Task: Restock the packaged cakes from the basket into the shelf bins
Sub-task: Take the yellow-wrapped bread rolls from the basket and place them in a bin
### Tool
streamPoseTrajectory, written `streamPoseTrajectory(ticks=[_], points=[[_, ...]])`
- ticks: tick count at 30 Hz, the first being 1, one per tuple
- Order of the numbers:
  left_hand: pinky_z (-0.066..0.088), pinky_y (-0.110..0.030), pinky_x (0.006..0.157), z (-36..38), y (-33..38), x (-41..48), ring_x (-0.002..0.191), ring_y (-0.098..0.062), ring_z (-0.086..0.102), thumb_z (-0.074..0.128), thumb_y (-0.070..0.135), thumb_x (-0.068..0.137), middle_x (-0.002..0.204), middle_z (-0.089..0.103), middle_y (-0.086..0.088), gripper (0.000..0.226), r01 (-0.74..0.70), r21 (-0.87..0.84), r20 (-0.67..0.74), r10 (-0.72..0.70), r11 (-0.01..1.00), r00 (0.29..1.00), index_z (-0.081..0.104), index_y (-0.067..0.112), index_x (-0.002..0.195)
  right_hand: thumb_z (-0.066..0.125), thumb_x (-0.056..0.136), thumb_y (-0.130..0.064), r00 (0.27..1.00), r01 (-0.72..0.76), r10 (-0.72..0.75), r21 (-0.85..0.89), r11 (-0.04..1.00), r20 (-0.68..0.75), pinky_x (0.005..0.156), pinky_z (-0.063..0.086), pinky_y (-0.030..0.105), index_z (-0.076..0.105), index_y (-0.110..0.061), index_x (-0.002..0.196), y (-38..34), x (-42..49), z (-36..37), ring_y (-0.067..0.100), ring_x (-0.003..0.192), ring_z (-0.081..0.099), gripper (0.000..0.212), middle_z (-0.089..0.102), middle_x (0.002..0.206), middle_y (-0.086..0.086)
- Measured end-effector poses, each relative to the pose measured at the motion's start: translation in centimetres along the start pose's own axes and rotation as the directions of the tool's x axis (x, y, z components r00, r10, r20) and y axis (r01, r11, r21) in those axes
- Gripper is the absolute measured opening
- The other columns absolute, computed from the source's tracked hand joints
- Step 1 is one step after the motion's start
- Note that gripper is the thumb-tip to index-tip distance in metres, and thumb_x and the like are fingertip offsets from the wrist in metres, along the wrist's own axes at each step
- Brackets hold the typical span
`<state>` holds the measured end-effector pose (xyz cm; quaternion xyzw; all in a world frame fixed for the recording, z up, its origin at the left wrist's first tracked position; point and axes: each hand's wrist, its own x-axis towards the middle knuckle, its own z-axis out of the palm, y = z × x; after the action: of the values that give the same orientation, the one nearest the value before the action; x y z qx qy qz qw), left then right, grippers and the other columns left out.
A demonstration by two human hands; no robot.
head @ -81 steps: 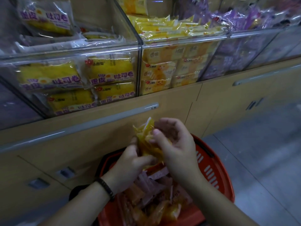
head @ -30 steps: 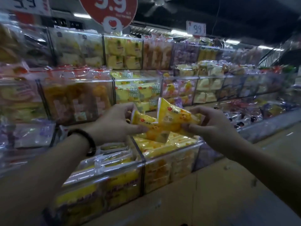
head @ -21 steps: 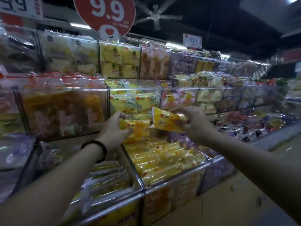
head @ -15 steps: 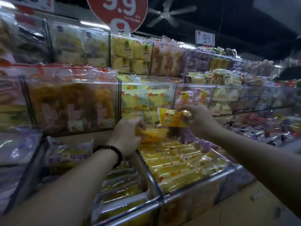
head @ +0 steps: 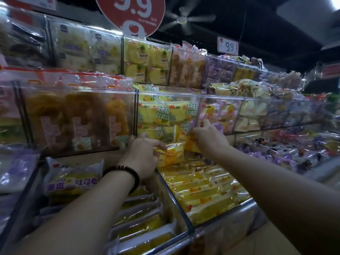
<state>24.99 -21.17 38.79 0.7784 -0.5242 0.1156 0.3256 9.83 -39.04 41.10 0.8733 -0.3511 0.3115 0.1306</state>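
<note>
The clear bin [head: 174, 199] at lower centre is holding rows of yellow packaged cakes [head: 202, 192], lying flat and filling it nearly to the rim. Left of that bin, a neighbouring bin [head: 156, 242] is carrying larger toast-roll packs [head: 71, 181]. Behind and above it, a higher bin [head: 165, 93] is showing yellow-green packs [head: 161, 113] standing upright.

Over the back of the clear bin, the left hand [head: 141, 155], wearing a dark beaded bracelet [head: 125, 173], is gripping one yellow cake packet [head: 173, 155] with curled fingers. Also over its back edge, towards its right side, the right hand [head: 207, 138] is pinching a second packet [head: 189, 142], forefinger sticking up. The hand is partly hiding that second packet, and the print on both is too blurred to read.
</note>
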Motion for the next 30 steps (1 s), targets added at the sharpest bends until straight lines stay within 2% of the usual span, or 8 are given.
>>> streamPoseTrajectory(ticks=[5, 9, 12, 16, 18, 20, 22, 30], points=[[0.047, -0.05, 0.104, -0.2, -0.6, 0.2, 0.126, -0.019, 0.047, 0.064, 0.013, 0.1, 0.122, 0.058, 0.015, 0.037, -0.072, -0.019, 0.019, 0.072, 0.997, 0.997, 0.072, 0.047, 0.089, 0.073, 0.093, -0.015, 0.991, 0.125, -0.136, -0.283, 0.951, -0.02, 0.091, 0.059, 0.048, 0.066, -0.024, 0.13, -0.5, 0.5, -0.2, 0.032, 0.12, 0.059, 0.039, 0.05, 0.134, 0.014], [0.051, -0.031, 0.078, -0.4, -1.3, 0.8, 0.098, -0.017, 0.063, 0.058, 0.003, 0.102, 0.109, 0.07, 0.014, 0.046, -0.086, -0.091, -0.021, 0.085, 0.992, 0.996, 0.075, 0.036, 0.075, 0.07, 0.097, -0.018, 0.961, 0.252, -0.276, -0.356, 0.9, -0.016, 0.074, 0.065, 0.043, 0.064, -0.028, 0.129, 0.8, 0.7, -1.2, 0.027, 0.104, 0.066, 0.034, 0.048, 0.134, 0.011], [0.037, -0.011, 0.048, -0.6, -1.0, 0.6, 0.06, -0.002, 0.054, 0.054, 0.004, 0.105, 0.111, 0.072, 0.008, 0.044, -0.042, -0.132, -0.018, 0.04, 0.99, 0.999, 0.075, 0.035, 0.081, 0.07, 0.095, -0.017, 0.936, 0.33, -0.352, -0.402, 0.854, 0.022, 0.066, 0.064, 0.04, 0.06, -0.033, 0.135, 1.7, 0.7, -1.7, 0.023, 0.095, 0.067, 0.044, 0.046, 0.135, 0.007], [0.032, -0.014, 0.035, -0.3, -0.5, 0.3, 0.035, -0.001, 0.045, 0.046, 0.007, 0.109, 0.126, 0.071, 0.005, 0.046, 0.009, -0.249, 0.017, -0.005, 0.969, 1.0, 0.077, 0.034, 0.089, 0.069, 0.096, -0.014, 0.919, 0.388, -0.376, -0.427, 0.817, 0.115, 0.065, 0.064, 0.035, 0.061, -0.026, 0.134, 1.1, 0.8, -0.6, 0.021, 0.084, 0.071, 0.041, 0.051, 0.141, 0.012], [0.044, -0.019, 0.043, -0.2, 0.0, 0.1, 0.051, -0.004, 0.054, 0.05, 0.013, 0.108, 0.135, 0.067, 0.006, 0.041, 0.06, -0.281, 0.051, -0.048, 0.958, 0.998, 0.077, 0.042, 0.095, 0.068, 0.097, -0.013, 0.923, 0.383, -0.35, -0.344, 0.857, 0.158, 0.074, 0.065, 0.037, 0.064, -0.021, 0.128, -0.1, 0.6, 0.7, 0.022, 0.088, 0.073, 0.033, 0.06, 0.131, 0.012], [0.057, -0.043, 0.086, -0.2, 0.6, -0.1, 0.105, -0.025, 0.062, 0.063, 0.036, 0.101, 0.143, 0.056, 0.007, 0.021, 0.079, -0.128, 0.099, -0.067, 0.989, 0.993, 0.071, 0.055, 0.107, 0.063, 0.099, -0.01, 0.938, 0.308, -0.268, -0.17, 0.936, 0.22, 0.086, 0.063, 0.038, 0.067, -0.015, 0.121, -0.9, 0.6, 1.5, 0.023, 0.093, 0.072, 0.023, 0.067, 0.115, 0.009], [0.031, -0.056, 0.111, -0.2, 1.3, -0.6, 0.134, -0.035, 0.034, 0.069, 0.058, 0.091, 0.143, 0.043, 0.004, 0.029, 0.077, 0.071, 0.138, -0.086, 0.995, 0.987, 0.062, 0.061, 0.12, 0.065, 0.096, -0.014, 0.934, 0.239, -0.222, -0.029, 0.971, 0.281, 0.088, 0.062, 0.038, 0.068, -0.017, 0.117, -1.0, 0.8, 1.8, 0.02, 0.094, 0.07, 0.022, 0.069, 0.109, 0.004], [0.023, -0.054, 0.109, 0.0, 2.3, -0.7, 0.126, -0.032, 0.026, 0.06, 0.022, 0.092, 0.131, 0.033, 0.002, 0.054, 0.138, 0.108, 0.113, -0.15, 0.985, 0.982, 0.058, 0.065, 0.126, 0.062, 0.099, -0.029, 0.947, 0.191, -0.189, 0.017, 0.981, 0.262, 0.081, 0.064, 0.042, 0.054, -0.031, 0.146, -0.5, 0.4, 1.3, 0.025, 0.094, 0.069, 0.047, 0.067, 0.114, 0.003]])
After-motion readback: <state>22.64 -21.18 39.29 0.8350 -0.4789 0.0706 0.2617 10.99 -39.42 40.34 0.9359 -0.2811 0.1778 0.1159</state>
